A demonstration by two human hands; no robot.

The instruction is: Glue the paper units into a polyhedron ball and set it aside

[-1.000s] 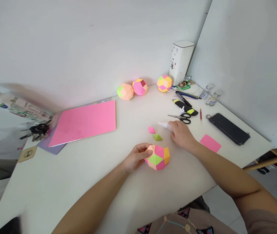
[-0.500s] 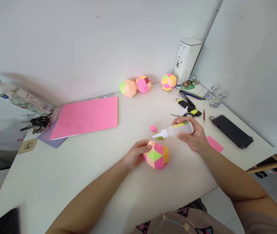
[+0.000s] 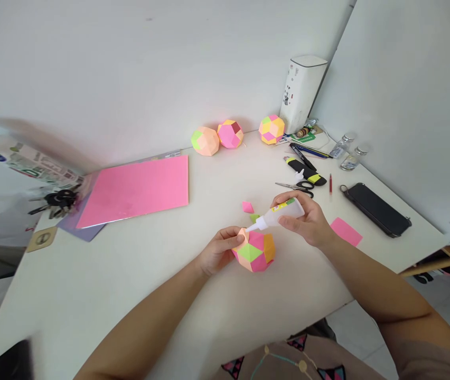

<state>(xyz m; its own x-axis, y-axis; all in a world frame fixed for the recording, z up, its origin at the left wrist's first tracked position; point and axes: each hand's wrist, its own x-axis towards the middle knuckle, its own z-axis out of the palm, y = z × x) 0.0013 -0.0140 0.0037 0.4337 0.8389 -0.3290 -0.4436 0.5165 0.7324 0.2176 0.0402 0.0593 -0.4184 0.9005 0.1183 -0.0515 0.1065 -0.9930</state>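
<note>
My left hand (image 3: 222, 249) grips a faceted paper ball (image 3: 253, 253) of pink, green, peach and orange pieces, thumb on its upper left edge. In my right hand (image 3: 303, 219) is a white glue bottle (image 3: 282, 212), tilted so its thin nozzle points down and left. The nozzle tip is at the ball's upper edge, close to my left thumb; whether it touches the paper I cannot tell. Just behind the ball lie a small pink folded paper piece (image 3: 247, 207) and a green piece (image 3: 254, 217), partly hidden by the bottle.
Several finished paper balls (image 3: 231, 134) stand along the wall. Pink paper sheets (image 3: 138, 192) lie at left beside keys (image 3: 61, 199). Scissors (image 3: 306, 186), a box cutter (image 3: 308, 172), a black pouch (image 3: 377, 208) and glass jars (image 3: 354, 158) occupy the right side.
The glue bottle in my right hand has moved down and left, bringing its nozzle to the ball's top edge. My left hand keeps its hold on the ball.
</note>
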